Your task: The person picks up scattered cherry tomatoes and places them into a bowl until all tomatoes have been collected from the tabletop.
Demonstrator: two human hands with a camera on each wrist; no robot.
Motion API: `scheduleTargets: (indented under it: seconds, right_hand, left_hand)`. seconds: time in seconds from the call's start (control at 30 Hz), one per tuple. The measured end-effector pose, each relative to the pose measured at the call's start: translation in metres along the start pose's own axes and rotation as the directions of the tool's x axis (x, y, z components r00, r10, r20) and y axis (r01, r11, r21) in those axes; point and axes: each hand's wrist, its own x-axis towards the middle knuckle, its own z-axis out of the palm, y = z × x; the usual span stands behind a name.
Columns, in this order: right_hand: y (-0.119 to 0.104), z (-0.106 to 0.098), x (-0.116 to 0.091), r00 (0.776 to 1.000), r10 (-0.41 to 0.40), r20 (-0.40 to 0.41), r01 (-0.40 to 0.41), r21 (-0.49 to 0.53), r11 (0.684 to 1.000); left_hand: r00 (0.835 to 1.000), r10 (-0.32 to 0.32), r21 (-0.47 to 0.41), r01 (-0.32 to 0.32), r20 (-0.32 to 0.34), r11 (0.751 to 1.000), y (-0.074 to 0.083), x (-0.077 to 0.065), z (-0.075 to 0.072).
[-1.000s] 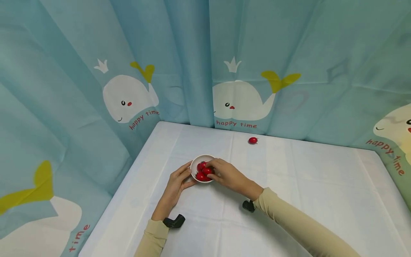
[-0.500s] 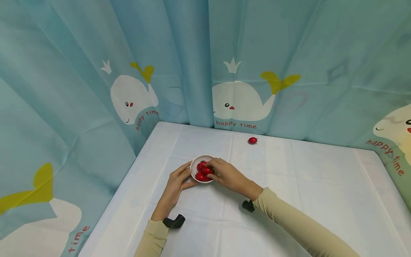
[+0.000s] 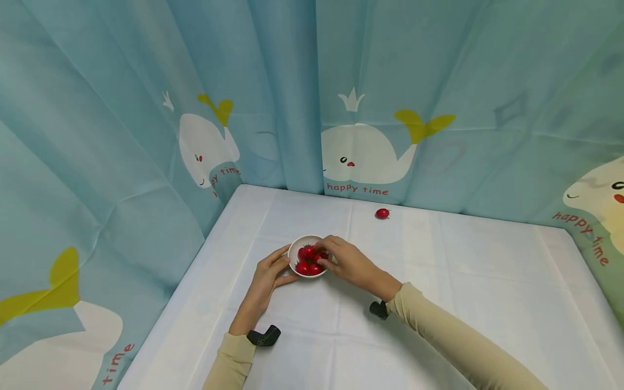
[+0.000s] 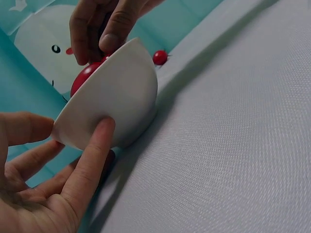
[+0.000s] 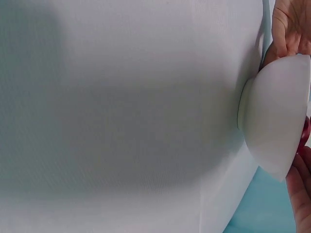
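A white bowl [image 3: 294, 250] with several red cherry tomatoes [image 3: 303, 267] in it stands on the white tablecloth. At its left side my left hand [image 3: 265, 279] holds it, a finger against the outer wall and other fingertips near the rim, as the left wrist view shows. My right hand [image 3: 352, 262] reaches over the right rim, with thumb and fingers pinching one cherry tomato [image 3: 319, 258] inside the bowl. That tomato is partly hidden by the fingers. In the right wrist view the bowl [image 5: 277, 111] hides most of the tomatoes.
One loose cherry tomato [image 3: 382, 213] lies near the back edge of the table [image 3: 439, 260]. Blue curtains [image 3: 273, 108] with whale prints hang behind and to the left. Black wrist devices [image 3: 265, 336] sit at both sleeves.
My right hand has shifted slightly right within the bowl, the pinched tomato moving with it and showing more of the others. My left hand and the bowl stay nearly in place.
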Motion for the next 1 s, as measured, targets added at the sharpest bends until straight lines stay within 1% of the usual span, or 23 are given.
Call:
scheduleTargets:
  seconds: [0.2, 0.3, 0.53, 0.7, 0.8, 1.0]
  right_hand:
    - [0.003, -0.006, 0.001, 1.0, 0.02, -0.005, -0.02, 0.022, 1.0]
    - [0.006, -0.008, 0.001, 0.998, 0.057, -0.01, -0.057, 0.028, 0.998]
    - [0.023, -0.015, -0.001, 0.991, 0.119, -0.061, -0.117, 0.035, 0.993]
    - [0.043, -0.02, -0.003, 0.975, 0.19, -0.117, -0.176, 0.114, 0.978]
    - [0.054, -0.025, -0.004, 0.963, 0.211, -0.167, -0.184, 0.16, 0.97]
    - [0.075, -0.037, -0.01, 0.935, 0.247, -0.253, -0.203, 0.189, 0.961]
  left_hand:
    - [1.0, -0.003, 0.007, 0.004, -0.005, 1.0, -0.001, 0.001, -0.001]
    - [1.0, -0.004, 0.002, 0.004, -0.005, 1.0, -0.001, 0.001, -0.001]
    - [1.0, -0.004, -0.005, 0.004, -0.01, 1.0, -0.001, 0.001, 0.001]
    - [1.0, -0.009, -0.005, 0.008, -0.022, 1.0, 0.0, 0.001, 0.0]
    - [1.0, -0.007, -0.005, 0.007, -0.027, 1.0, -0.001, 0.002, 0.0]
    - [1.0, -0.006, -0.008, 0.006, -0.022, 1.0, -0.002, 0.002, 0.0]
